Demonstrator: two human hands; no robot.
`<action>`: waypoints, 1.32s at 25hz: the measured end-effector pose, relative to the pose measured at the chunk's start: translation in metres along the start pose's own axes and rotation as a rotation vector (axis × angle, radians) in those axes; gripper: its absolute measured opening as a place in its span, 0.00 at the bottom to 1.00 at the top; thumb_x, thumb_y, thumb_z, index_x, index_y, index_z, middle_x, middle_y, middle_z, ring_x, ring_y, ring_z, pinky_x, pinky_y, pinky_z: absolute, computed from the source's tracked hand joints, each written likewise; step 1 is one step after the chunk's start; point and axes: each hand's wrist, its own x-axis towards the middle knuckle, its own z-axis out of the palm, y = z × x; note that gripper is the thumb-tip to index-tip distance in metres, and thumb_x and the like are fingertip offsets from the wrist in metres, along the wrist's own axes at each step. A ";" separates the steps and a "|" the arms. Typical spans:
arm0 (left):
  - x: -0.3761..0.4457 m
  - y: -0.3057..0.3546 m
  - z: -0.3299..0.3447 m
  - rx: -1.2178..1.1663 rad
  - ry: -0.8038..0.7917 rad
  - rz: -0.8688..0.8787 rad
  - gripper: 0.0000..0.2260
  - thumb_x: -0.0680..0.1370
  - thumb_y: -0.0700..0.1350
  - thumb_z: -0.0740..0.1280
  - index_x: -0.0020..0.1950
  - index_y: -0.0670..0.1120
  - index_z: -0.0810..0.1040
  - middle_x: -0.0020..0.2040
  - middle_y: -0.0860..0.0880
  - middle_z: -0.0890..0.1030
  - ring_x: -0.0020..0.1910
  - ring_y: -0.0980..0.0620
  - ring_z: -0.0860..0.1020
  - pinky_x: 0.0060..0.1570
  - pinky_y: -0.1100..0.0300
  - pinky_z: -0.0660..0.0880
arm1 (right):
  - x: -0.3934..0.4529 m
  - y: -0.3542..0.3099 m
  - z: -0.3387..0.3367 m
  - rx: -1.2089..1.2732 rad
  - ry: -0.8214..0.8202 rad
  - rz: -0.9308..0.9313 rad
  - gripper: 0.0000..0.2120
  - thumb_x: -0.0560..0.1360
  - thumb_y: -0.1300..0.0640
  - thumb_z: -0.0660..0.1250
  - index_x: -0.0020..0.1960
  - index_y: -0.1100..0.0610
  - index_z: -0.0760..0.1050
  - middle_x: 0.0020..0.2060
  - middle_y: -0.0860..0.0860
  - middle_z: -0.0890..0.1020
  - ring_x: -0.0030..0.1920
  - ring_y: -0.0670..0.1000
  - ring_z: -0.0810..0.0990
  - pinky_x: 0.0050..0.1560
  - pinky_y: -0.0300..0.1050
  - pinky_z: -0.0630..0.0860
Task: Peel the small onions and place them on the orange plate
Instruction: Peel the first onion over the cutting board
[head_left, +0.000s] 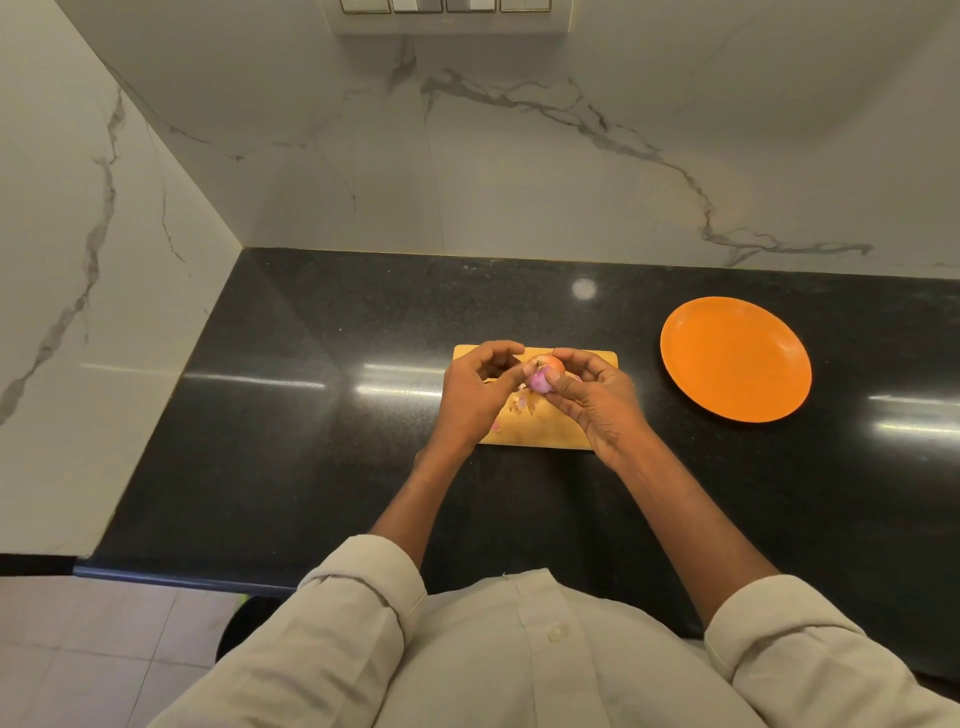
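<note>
Head view looks down on both hands meeting over a board (540, 434) on the black counter (291, 447). Right hand (597, 397) pinches a small onion (543, 375) between thumb and fingers, holding it just above the board, probably so loose skin drops there. Left hand (475, 392) has its fingers curled, thumb and fingertip at the onion's left side, seemingly tugging at skin (whether it actually grips a flake is too small to tell). Purple flesh shows below, orange-brown skin on top, so peeling looks partly done. Skin scraps (524, 402) lie on the board. To the right, well apart, sits the plate (735, 358), with nothing blocking the way.
</note>
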 end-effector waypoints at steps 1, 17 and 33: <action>-0.001 0.001 0.000 0.028 -0.015 0.011 0.09 0.79 0.43 0.78 0.58 0.44 0.87 0.51 0.49 0.88 0.52 0.52 0.86 0.55 0.57 0.84 | 0.000 -0.001 0.000 -0.014 -0.001 -0.010 0.19 0.71 0.65 0.80 0.60 0.58 0.83 0.57 0.53 0.87 0.57 0.53 0.87 0.55 0.51 0.86; -0.003 0.010 0.008 0.170 0.059 0.031 0.05 0.76 0.39 0.77 0.43 0.43 0.82 0.37 0.51 0.82 0.35 0.59 0.78 0.37 0.64 0.76 | -0.008 -0.008 0.005 -0.056 -0.028 -0.034 0.16 0.74 0.65 0.78 0.61 0.59 0.83 0.54 0.51 0.88 0.54 0.51 0.88 0.53 0.48 0.86; -0.011 0.005 0.015 -0.284 0.222 -0.184 0.05 0.81 0.36 0.73 0.53 0.34 0.83 0.48 0.36 0.87 0.47 0.42 0.88 0.53 0.48 0.86 | -0.008 -0.005 0.014 0.377 -0.018 0.206 0.09 0.84 0.64 0.65 0.63 0.59 0.79 0.61 0.61 0.83 0.57 0.59 0.85 0.55 0.50 0.85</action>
